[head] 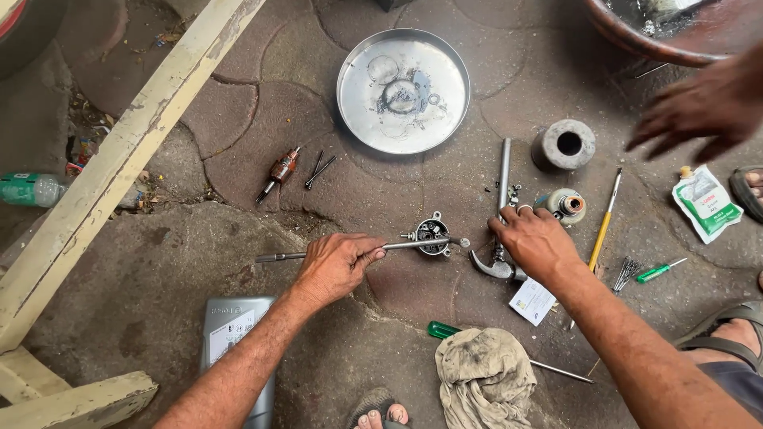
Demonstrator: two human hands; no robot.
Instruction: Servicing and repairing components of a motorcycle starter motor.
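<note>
Between the two hands a small metal housing lies on the ground, with a long rod laid across it. That rod is gripped in the closed fist of the left hand. A hammer is pressed under the curled fingers of the right hand. Beyond both hands one round steel tray is seen, holding a ring and small bits. Right of the right hand are two cylinders, one yellow brush and one green screwdriver. Another person's hand is blurred, fingers spread.

Rod left of hammer
</note>
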